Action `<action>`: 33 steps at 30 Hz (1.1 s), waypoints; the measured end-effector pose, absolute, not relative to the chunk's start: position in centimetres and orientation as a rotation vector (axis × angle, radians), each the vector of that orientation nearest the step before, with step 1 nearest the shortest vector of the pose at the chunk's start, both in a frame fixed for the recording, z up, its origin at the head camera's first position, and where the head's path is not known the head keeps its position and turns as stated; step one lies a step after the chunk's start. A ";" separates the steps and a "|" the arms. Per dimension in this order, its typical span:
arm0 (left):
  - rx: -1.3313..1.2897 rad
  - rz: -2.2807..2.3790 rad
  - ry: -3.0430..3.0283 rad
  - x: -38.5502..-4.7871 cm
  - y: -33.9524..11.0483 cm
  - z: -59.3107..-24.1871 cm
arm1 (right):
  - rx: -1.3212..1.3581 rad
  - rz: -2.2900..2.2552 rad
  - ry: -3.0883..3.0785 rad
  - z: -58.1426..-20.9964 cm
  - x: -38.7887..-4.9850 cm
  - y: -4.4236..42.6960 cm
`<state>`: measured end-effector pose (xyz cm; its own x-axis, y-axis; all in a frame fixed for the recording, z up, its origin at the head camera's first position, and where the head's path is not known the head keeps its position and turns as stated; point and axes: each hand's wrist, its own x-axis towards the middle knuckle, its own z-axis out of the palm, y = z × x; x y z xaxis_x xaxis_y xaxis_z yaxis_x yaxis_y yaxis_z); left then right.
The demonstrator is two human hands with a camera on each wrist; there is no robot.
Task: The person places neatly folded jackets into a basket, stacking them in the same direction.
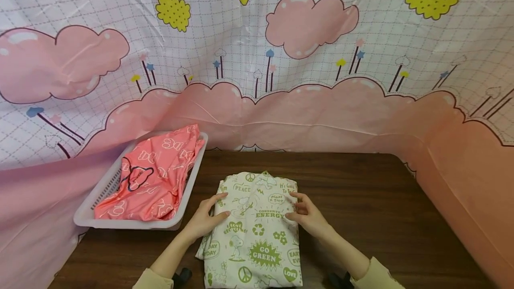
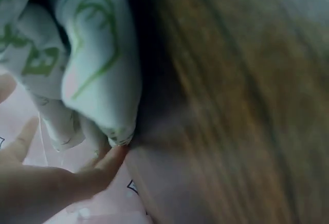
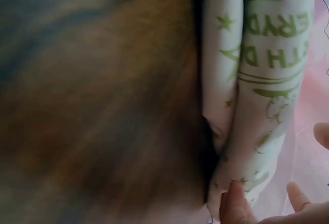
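Observation:
A folded white cloth with green prints (image 1: pixel 257 235) lies flat on the dark wooden table, its layers stacked. At its left edge is the left hand (image 1: pixel 205 217), thumb and fingers spread and touching the side. Opposite, the right hand (image 1: pixel 308 217) touches the right edge, its fingers slightly bent. In the left wrist view, a fingertip of the left hand (image 2: pixel 61 183) meets the lower end of the rounded folds (image 2: pixel 103 64). The right wrist view has the right hand (image 3: pixel 272 211) at the bottom, beside the thick folded edge (image 3: pixel 267 95).
A white plastic basket (image 1: pixel 124 224) holding a crumpled pink printed cloth (image 1: pixel 150 177) stands at the left of the table (image 1: pixel 361 200). Behind hangs a curtain (image 1: pixel 225 61) with pink clouds. Two small dark objects lie near the forearms.

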<state>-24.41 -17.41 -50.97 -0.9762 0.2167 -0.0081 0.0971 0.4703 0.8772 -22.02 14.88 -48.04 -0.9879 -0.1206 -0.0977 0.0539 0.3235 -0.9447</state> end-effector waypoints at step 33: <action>0.361 1.538 2.185 -25.3 -17.2 -50.6 | -0.251 -1.839 1.837 -50.1 -23.0 14.9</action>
<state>-25.33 -17.22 -50.57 -0.8683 0.4522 -0.2040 -0.0394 0.3471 0.9370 -23.02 14.91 -50.09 -0.8457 -0.4817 -0.2298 0.2303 0.0591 -0.9713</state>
